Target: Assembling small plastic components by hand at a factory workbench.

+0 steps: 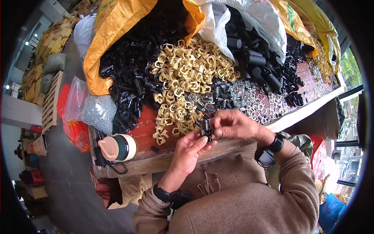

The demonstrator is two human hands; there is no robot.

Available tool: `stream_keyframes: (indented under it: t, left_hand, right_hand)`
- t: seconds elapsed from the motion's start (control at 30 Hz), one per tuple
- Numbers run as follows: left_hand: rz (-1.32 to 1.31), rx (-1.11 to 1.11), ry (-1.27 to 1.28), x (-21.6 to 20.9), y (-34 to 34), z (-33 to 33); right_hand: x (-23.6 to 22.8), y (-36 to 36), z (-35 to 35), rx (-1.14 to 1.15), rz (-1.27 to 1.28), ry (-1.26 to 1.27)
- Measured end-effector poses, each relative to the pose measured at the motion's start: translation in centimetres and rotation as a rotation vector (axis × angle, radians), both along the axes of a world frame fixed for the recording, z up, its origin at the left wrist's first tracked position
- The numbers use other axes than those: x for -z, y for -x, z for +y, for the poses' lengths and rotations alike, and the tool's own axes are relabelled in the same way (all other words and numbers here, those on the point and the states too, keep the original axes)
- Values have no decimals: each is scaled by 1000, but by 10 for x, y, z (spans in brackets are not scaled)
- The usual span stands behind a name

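My left hand (186,153), palm up, grips a small black plastic fitting (206,128) between thumb and fingers above the table's near edge. Against the upper right side of the fitting, my right hand (237,124) is closed in a pinch. What its fingertips hold, if anything, is too small and hidden to name. Just beyond both hands lies a heap of cream-gold clip-shaped pieces (187,70). Silvery metal pieces (257,103) are scattered to its right, and a pile of black plastic parts (128,85) lies to its left.
A cup with a pink lid (109,149) stands at the table's left front corner, a dark cord beside it. Behind it sits a clear bag of small grey pieces (99,113). Orange woven sacks (97,50) and a white sack (269,23) line the back, with black cylinders (257,58) spilling out.
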State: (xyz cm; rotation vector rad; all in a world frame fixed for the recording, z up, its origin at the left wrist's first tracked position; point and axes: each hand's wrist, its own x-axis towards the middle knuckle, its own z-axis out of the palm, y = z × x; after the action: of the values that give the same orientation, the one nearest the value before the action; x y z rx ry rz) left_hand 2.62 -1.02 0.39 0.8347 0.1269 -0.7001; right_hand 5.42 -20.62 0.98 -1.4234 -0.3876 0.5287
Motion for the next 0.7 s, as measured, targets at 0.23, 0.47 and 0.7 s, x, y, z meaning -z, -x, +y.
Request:
stream_keyframes:
  t: [0.23, 0.47, 0.7]
  left_hand:
    - [54, -174, -4, 8, -2, -1]
    - [39, -257, 35, 20, 3, -1]
    - [-25, -272, 76, 20, -4, -7]
  right_hand:
    - [7, -66, 3, 243, -1018, 988]
    - [16, -63, 11, 335, -952, 1070]
    - [-14, -28, 0, 208, -439, 375]
